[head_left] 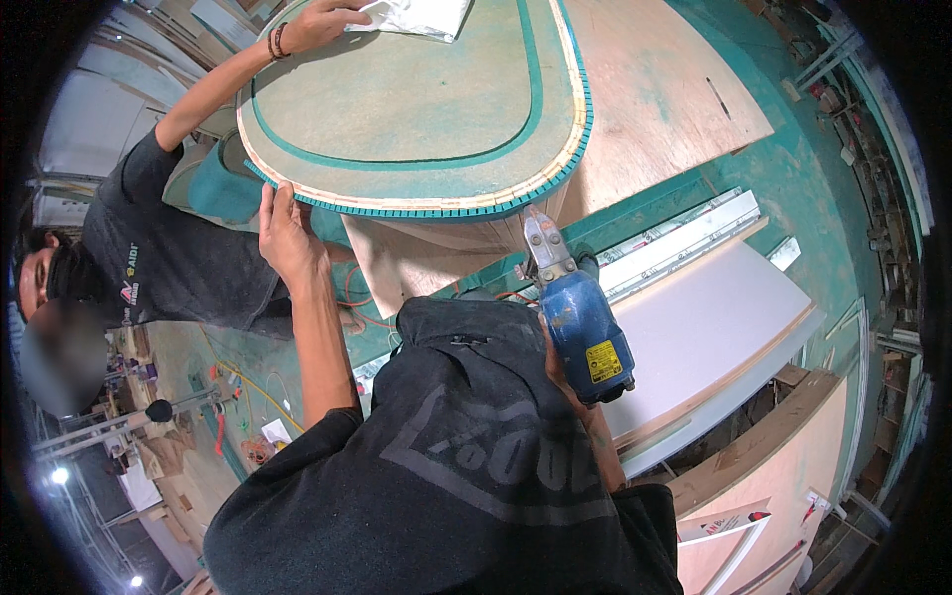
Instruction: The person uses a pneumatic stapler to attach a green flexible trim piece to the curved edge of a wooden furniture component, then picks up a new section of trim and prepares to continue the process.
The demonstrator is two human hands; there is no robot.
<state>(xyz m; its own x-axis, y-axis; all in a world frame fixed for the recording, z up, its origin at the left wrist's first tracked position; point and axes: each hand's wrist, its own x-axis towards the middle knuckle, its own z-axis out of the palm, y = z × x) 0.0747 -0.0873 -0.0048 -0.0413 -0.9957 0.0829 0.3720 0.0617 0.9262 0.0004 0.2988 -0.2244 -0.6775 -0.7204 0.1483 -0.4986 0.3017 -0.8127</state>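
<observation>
A large rounded board (397,109) with a green band on its face lies in front of me. Along its curved edge runs a teal slotted edging strip (397,211). My left hand (293,243) pinches this strip at the board's near left corner, thumb and fingers raised against it. In my right hand (552,359) is a blue nail gun (580,322), its metal nose pointing up at the strip near the right-hand curve. The tool's body hides most of my right fingers.
A co-worker (188,238) stands at the left, one hand on a white sheet (416,15) atop the board. A plywood sheet (674,89) sits beyond. White panels (704,327) and wrapped metal profiles (684,243) lie at right. An orange hose (362,307) trails below.
</observation>
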